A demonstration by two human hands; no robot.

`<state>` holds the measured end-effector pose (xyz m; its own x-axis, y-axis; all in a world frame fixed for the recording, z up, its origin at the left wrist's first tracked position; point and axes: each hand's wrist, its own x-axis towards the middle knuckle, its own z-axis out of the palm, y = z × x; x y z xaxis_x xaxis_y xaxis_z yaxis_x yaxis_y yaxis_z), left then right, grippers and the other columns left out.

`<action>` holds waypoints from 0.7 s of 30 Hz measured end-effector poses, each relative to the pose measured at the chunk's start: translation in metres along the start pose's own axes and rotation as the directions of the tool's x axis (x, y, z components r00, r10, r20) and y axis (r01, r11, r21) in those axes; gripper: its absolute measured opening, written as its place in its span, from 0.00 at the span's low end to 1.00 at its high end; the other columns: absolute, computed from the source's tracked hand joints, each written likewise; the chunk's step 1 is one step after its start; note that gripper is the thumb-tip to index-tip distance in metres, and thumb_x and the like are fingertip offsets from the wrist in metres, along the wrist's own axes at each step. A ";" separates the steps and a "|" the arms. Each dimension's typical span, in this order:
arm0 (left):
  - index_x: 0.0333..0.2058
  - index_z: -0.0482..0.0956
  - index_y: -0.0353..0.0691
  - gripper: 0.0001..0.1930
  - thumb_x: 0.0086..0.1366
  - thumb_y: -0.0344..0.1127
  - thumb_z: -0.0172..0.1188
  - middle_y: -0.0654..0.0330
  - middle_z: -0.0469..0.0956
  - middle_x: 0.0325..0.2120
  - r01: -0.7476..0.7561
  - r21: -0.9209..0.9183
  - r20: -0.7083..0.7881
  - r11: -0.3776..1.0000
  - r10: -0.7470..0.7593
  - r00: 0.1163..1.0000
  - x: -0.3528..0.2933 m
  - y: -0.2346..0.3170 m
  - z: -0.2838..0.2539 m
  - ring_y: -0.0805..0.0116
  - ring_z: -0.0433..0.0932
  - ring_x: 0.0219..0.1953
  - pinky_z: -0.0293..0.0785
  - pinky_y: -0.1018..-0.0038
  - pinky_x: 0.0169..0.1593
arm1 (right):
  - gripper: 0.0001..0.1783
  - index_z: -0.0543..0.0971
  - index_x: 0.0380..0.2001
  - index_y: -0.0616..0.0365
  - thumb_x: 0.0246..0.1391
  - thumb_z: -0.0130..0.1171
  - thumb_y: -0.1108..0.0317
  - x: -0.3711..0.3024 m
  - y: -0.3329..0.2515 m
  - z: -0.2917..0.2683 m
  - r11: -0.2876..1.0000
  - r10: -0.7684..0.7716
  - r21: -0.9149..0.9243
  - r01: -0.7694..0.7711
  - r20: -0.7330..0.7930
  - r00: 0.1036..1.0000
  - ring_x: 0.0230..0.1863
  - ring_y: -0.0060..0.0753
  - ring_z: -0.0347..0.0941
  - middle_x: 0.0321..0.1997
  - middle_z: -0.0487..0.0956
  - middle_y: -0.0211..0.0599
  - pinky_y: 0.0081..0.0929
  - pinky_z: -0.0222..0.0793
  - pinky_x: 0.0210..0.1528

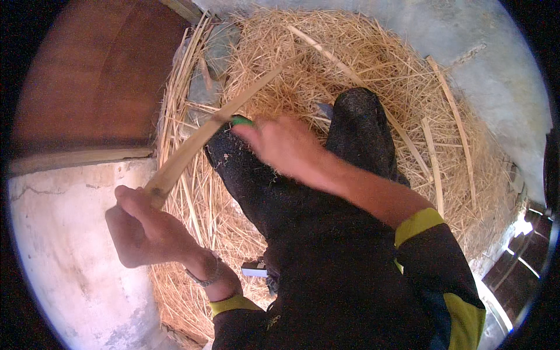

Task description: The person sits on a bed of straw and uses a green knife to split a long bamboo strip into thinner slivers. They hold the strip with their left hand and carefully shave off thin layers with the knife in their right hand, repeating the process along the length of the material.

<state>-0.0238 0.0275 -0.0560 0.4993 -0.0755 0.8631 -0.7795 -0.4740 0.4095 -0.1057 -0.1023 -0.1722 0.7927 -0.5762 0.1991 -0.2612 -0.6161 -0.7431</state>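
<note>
My left hand (pixel 146 227), at the lower left, is closed around the near end of a long flat bamboo strip (pixel 186 151). The strip slants up and away to the right over my left knee, its far tip above the shavings. My right hand (pixel 283 143), a little blurred, is closed beside the strip's middle, above my thighs. A green piece (pixel 241 120), perhaps a tool handle, sticks out of its thumb side against the strip. Just beyond that hand, a small blue-grey pointed piece (pixel 325 109) shows by my right knee; I cannot tell whether the two are joined.
Pale shavings (pixel 326 46) are heaped around my legs. Several loose strips (pixel 452 111) lie on the heap at the right and far side. A pale wall (pixel 76 251) and a brown panel (pixel 99 76) stand at the left; a grey-blue wall (pixel 496 76) curves round the far right.
</note>
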 end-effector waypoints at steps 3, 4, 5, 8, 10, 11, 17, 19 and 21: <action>0.13 0.69 0.33 0.16 0.58 0.32 0.55 0.62 0.69 0.10 0.016 0.026 0.017 1.000 -0.017 1.000 0.006 -0.011 -0.001 0.78 0.64 0.15 0.61 0.78 0.20 | 0.28 0.75 0.22 0.67 0.58 0.43 0.50 0.001 0.002 0.002 0.998 0.057 0.010 -0.057 -0.006 0.998 0.17 0.55 0.72 0.12 0.71 0.54 0.43 0.68 0.19; 0.13 0.69 0.33 0.16 0.58 0.32 0.55 0.62 0.69 0.09 0.020 0.037 0.013 0.999 -0.020 1.000 0.007 -0.013 -0.002 0.78 0.64 0.14 0.61 0.78 0.20 | 0.28 0.75 0.22 0.67 0.58 0.43 0.50 0.001 -0.004 0.003 0.997 0.071 0.027 -0.071 0.012 0.997 0.17 0.55 0.72 0.12 0.71 0.53 0.43 0.68 0.19; 0.13 0.69 0.33 0.16 0.58 0.32 0.55 0.62 0.69 0.09 0.023 0.047 0.009 0.999 -0.023 1.000 0.007 -0.015 -0.002 0.78 0.64 0.14 0.61 0.78 0.20 | 0.28 0.74 0.21 0.67 0.57 0.44 0.50 0.002 -0.010 -0.001 0.993 0.092 0.072 -0.096 0.049 0.995 0.17 0.55 0.71 0.12 0.71 0.54 0.43 0.67 0.19; 0.12 0.69 0.33 0.16 0.58 0.32 0.54 0.62 0.68 0.09 0.047 0.021 -0.036 0.999 -0.046 0.998 0.005 -0.009 0.002 0.78 0.63 0.14 0.60 0.78 0.19 | 0.28 0.75 0.22 0.67 0.57 0.43 0.49 0.000 -0.030 -0.006 0.997 -0.060 0.045 0.059 0.020 0.998 0.18 0.55 0.72 0.12 0.71 0.55 0.44 0.68 0.21; 0.12 0.69 0.33 0.16 0.58 0.32 0.54 0.63 0.68 0.09 0.058 0.014 -0.029 0.998 -0.057 0.998 0.003 -0.004 0.002 0.79 0.63 0.14 0.60 0.79 0.19 | 0.31 0.76 0.19 0.67 0.58 0.41 0.48 0.008 -0.003 0.002 0.977 0.155 0.121 -0.178 0.173 0.973 0.21 0.57 0.72 0.14 0.72 0.56 0.46 0.69 0.25; 0.12 0.69 0.33 0.17 0.58 0.32 0.54 0.63 0.68 0.09 0.062 0.022 -0.012 0.998 -0.062 0.998 0.003 -0.004 0.001 0.79 0.63 0.14 0.59 0.79 0.19 | 0.31 0.76 0.19 0.68 0.58 0.41 0.48 0.006 0.019 0.006 0.987 0.150 0.035 -0.154 0.108 0.983 0.22 0.58 0.72 0.15 0.72 0.57 0.46 0.69 0.26; 0.12 0.69 0.33 0.17 0.59 0.32 0.55 0.63 0.68 0.09 0.025 0.034 -0.014 0.999 -0.024 1.000 -0.001 -0.004 0.000 0.79 0.63 0.14 0.59 0.80 0.19 | 0.30 0.76 0.23 0.68 0.58 0.41 0.49 0.006 0.000 0.003 0.996 0.084 0.015 -0.087 0.132 0.988 0.25 0.59 0.73 0.19 0.74 0.58 0.46 0.69 0.29; 0.12 0.68 0.33 0.18 0.59 0.32 0.55 0.64 0.67 0.08 -0.008 0.006 -0.026 1.000 0.008 1.000 0.004 -0.004 0.002 0.79 0.62 0.14 0.58 0.80 0.18 | 0.29 0.76 0.23 0.68 0.58 0.41 0.49 0.009 -0.005 0.001 0.999 0.017 0.049 -0.022 0.089 0.996 0.25 0.59 0.73 0.19 0.74 0.58 0.46 0.69 0.29; 0.12 0.68 0.33 0.18 0.59 0.32 0.55 0.64 0.66 0.08 0.021 -0.029 0.000 0.999 -0.021 1.000 0.009 -0.009 0.003 0.79 0.62 0.13 0.58 0.80 0.18 | 0.29 0.76 0.23 0.68 0.58 0.42 0.49 0.013 0.007 0.005 0.997 0.061 0.037 -0.064 0.071 0.996 0.25 0.59 0.73 0.18 0.73 0.59 0.46 0.69 0.28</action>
<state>-0.0117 0.0285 -0.0530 0.5153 -0.0655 0.8545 -0.7796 -0.4500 0.4356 -0.0949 -0.1115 -0.1782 0.8124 -0.5731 0.1075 -0.2905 -0.5576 -0.7776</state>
